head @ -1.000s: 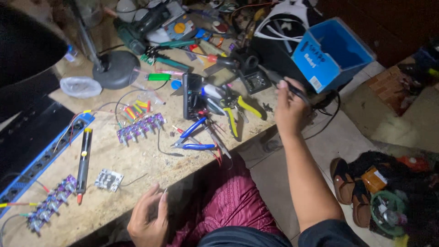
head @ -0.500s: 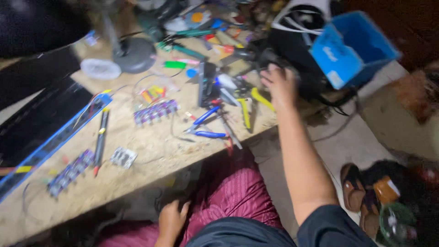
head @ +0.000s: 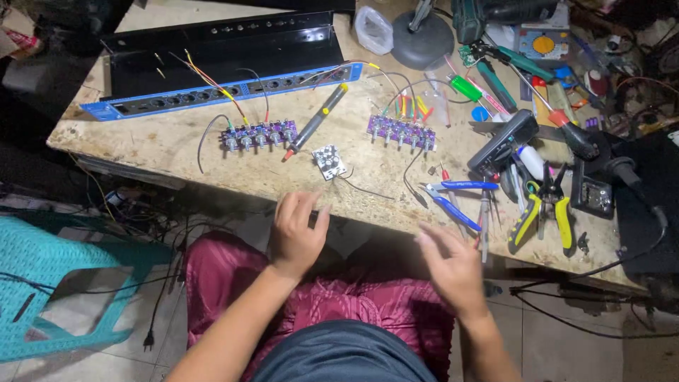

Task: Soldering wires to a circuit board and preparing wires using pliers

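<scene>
Below the workbench edge (head: pixel 212 185), left hand (head: pixel 296 237) and right hand (head: pixel 453 265), each grip apart, empty, near blue-handled cutters (head: pixel 453 206).

Single head view, looks steeply down at cluttered pale chipboard workbench (head: pixel 177 145), close range; bench toward 12 o'clock, lap at 6.

My left hand (head: pixel 297 233) sits at centre frame, palm down, fingers extended and loosely spread, holding nothing. My right hand (head: pixel 453 265) sits lower right of centre, open, fingers blurred, holding nothing. Both forearms rise from the bottom edge.
</scene>
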